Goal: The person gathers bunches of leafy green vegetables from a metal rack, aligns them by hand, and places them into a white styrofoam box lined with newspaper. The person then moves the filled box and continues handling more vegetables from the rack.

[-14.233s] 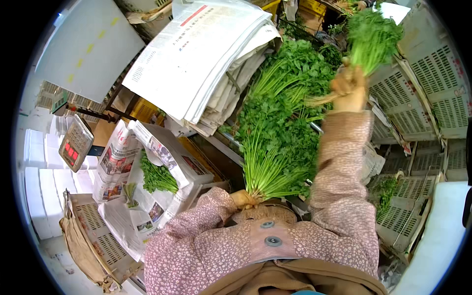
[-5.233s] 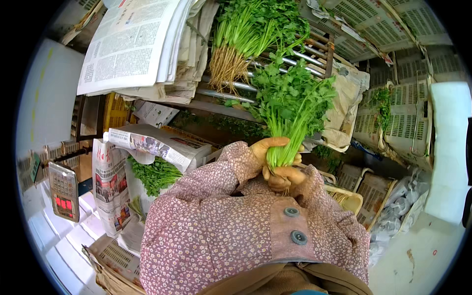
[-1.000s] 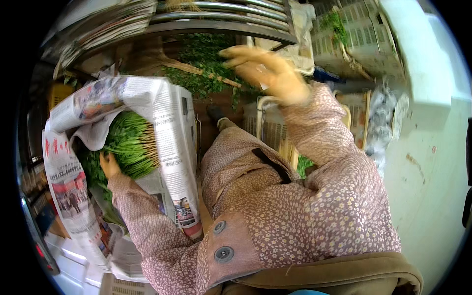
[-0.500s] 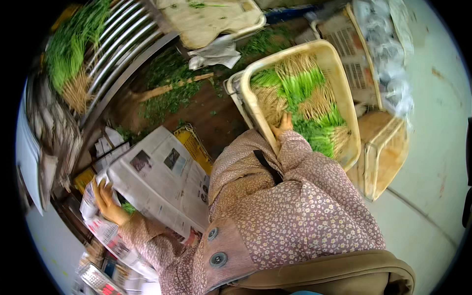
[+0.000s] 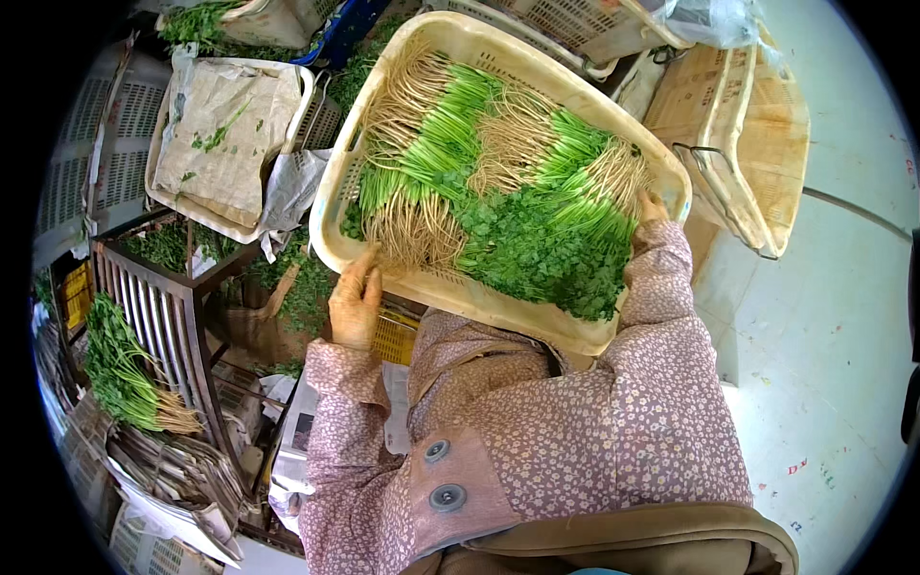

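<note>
A large cream plastic crate [image 5: 460, 287] sits tilted across my lap. Inside lie bunches of coriander, their pale roots [image 5: 412, 225] and green leaves [image 5: 546, 251] facing different ways. My left hand [image 5: 355, 302] is at the crate's near left rim, fingers loosely bent with the thumb apart, and no bunch in it. Across the right rim reaches my right forearm. My right hand [image 5: 654, 209] is closed at the roots of the rightmost coriander bunch [image 5: 618, 177]; its fingertips are partly hidden.
Left of me stands a metal rack [image 5: 158, 316], with another coriander bunch [image 5: 134, 379] beside it. A paper-covered crate [image 5: 230, 144] is at the upper left. More cream crates [image 5: 733, 144] stand at the right. Stacked paper [image 5: 182, 470] lies at the lower left.
My left hand has left the newspaper and come over to the crate's near rim. The view has swung, with the crate now central. The newspaper sheet no longer spreads beside my lap.
</note>
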Demonstrator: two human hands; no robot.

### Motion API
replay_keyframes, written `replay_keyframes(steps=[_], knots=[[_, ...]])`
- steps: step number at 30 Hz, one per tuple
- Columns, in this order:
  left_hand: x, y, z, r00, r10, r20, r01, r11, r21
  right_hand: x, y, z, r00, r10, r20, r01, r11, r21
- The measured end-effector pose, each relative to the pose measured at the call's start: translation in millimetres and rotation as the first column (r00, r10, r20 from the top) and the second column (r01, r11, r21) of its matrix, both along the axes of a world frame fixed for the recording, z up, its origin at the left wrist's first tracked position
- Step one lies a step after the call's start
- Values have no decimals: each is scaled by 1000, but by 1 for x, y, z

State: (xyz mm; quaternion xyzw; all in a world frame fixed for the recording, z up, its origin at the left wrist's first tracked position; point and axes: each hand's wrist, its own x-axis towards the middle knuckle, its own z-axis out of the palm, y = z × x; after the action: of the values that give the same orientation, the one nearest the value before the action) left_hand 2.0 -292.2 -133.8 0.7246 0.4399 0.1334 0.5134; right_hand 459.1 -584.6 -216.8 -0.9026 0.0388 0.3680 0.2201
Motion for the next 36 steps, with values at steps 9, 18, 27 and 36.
replay_keyframes(steps=[9, 18, 27, 36], knots=[[-35, -33, -1, 993, 112, -44, -116, 987, -110, -68, 76, 5, 949, 300, 93, -234, 872, -429], [-47, -58, 25, 908, 419, -22, -419, 906, -56, 3, 84, 27, 980, 125, 153, -44, 893, -448], [-48, -66, 20, 882, 471, 13, -469, 880, -76, 24, 85, -2, 673, 739, 30, -325, 332, -886], [-57, -110, 12, 900, 413, -139, -434, 877, -203, 37, 76, -14, 765, 643, 48, -339, 465, -818]])
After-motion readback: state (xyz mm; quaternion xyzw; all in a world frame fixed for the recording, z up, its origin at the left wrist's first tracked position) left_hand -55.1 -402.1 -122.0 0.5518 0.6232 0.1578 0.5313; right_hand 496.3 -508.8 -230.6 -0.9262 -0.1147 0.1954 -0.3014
